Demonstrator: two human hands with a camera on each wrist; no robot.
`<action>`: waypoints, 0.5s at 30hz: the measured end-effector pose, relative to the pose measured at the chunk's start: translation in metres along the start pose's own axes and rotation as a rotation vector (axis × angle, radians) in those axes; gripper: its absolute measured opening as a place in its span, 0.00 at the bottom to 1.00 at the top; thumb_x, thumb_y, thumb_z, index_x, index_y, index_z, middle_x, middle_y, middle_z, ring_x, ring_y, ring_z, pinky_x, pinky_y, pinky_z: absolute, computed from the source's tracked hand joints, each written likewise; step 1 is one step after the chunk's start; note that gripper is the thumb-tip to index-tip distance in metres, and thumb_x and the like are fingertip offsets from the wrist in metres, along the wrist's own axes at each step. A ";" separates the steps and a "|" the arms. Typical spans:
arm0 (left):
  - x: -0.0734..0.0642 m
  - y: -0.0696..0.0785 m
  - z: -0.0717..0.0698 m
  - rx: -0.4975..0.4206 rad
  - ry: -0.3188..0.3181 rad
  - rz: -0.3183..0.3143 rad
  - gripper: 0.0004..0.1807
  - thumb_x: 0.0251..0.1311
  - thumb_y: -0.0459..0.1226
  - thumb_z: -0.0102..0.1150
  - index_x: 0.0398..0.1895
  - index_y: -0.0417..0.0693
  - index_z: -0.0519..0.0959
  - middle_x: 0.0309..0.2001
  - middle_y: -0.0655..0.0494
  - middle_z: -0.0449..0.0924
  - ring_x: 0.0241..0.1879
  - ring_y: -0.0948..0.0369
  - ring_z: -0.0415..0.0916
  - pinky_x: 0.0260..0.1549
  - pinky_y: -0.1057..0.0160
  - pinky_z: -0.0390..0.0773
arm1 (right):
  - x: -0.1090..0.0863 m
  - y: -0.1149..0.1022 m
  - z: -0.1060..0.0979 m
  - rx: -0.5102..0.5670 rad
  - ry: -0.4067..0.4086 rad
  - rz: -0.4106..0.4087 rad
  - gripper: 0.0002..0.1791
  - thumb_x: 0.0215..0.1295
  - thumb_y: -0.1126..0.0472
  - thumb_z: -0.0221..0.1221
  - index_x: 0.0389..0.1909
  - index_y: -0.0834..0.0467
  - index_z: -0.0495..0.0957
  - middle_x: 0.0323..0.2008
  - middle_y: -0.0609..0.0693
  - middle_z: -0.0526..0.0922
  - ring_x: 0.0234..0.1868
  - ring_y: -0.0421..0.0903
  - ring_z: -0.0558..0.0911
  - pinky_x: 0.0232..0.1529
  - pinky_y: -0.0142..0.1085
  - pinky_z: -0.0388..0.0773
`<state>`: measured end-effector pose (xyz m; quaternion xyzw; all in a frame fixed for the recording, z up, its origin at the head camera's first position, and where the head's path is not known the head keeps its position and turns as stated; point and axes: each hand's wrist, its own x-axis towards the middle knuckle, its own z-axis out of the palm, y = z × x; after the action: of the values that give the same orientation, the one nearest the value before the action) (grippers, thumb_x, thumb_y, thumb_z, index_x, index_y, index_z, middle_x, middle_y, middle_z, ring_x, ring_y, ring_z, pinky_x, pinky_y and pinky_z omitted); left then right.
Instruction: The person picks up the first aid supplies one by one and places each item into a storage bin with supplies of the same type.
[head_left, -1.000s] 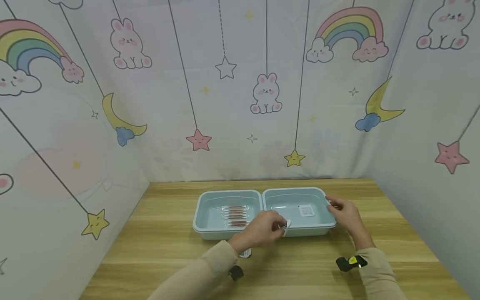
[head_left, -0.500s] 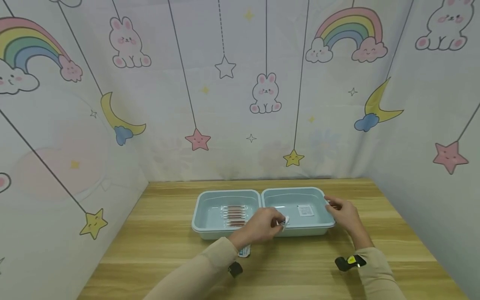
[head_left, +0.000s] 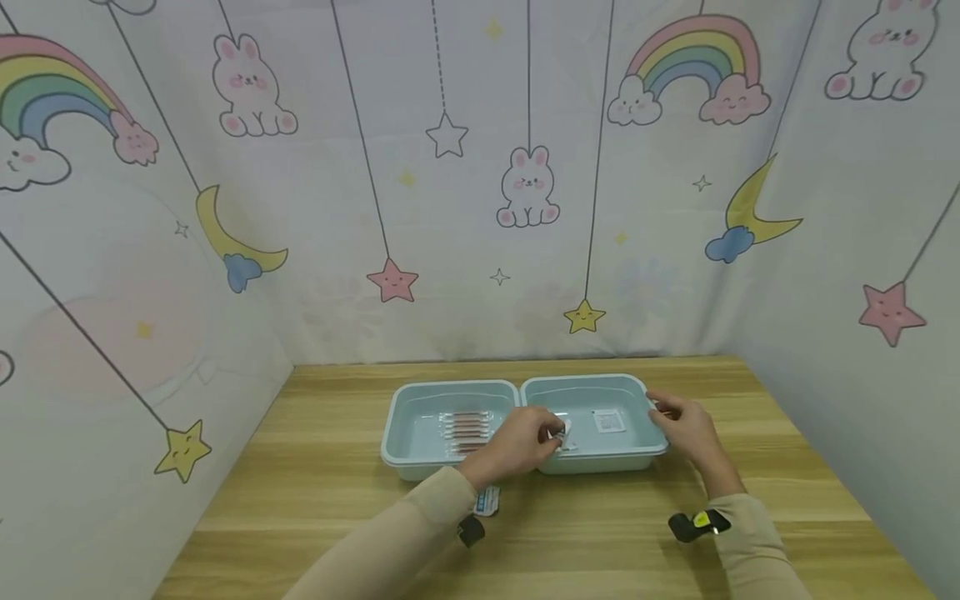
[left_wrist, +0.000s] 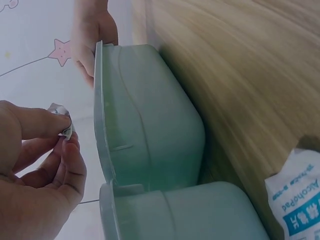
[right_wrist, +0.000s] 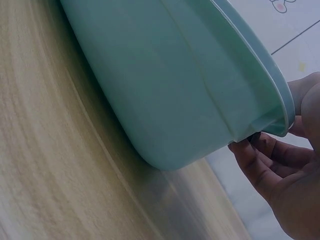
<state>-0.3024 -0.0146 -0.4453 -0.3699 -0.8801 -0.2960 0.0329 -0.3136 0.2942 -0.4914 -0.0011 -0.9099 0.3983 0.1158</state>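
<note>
My left hand (head_left: 517, 446) pinches a small crumpled white wrapper (left_wrist: 64, 120) between thumb and forefinger, over the front left corner of the right-hand blue-green tray (head_left: 637, 400). At that tray's right end, my right hand (head_left: 686, 425) grips the rim; its fingers (right_wrist: 252, 162) curl beneath the edge. A flat square white packet (head_left: 609, 421) lies inside this tray. In the left-hand tray (head_left: 420, 429), several clear-wrapped swabs (head_left: 465, 423) with reddish-brown middles lie in a row, partly hidden by my left hand. A blue and white alcohol pad packet (left_wrist: 297, 195) rests on the table before the trays.
Both trays stand side by side, touching, on a wood-grain table (head_left: 600, 533). A white curtain (head_left: 450, 217) printed with rabbits, stars and rainbows encloses the back and sides. Black wrist cameras (head_left: 471, 531) sit at both cuffs.
My left hand has shifted slightly left and away from me with the white wrapper, further over the right-hand tray. The right hand keeps its grip on the rim.
</note>
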 end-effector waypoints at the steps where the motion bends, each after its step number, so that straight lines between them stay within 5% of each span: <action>1: 0.000 0.000 0.000 0.002 0.002 -0.002 0.11 0.60 0.34 0.64 0.45 0.43 0.85 0.36 0.55 0.83 0.29 0.71 0.73 0.28 0.78 0.73 | 0.000 0.000 0.000 0.000 -0.002 -0.001 0.22 0.69 0.60 0.57 0.61 0.63 0.75 0.46 0.64 0.82 0.42 0.50 0.80 0.33 0.29 0.76; 15: 0.002 -0.006 0.002 -0.018 0.026 -0.046 0.11 0.61 0.33 0.61 0.46 0.42 0.83 0.43 0.52 0.84 0.31 0.70 0.76 0.30 0.77 0.74 | 0.000 0.002 0.000 -0.010 0.004 -0.009 0.22 0.68 0.60 0.57 0.60 0.63 0.75 0.46 0.63 0.82 0.41 0.49 0.80 0.33 0.29 0.75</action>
<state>-0.3078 -0.0158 -0.4499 -0.3458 -0.8852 -0.3093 0.0340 -0.3135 0.2951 -0.4927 0.0018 -0.9118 0.3930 0.1193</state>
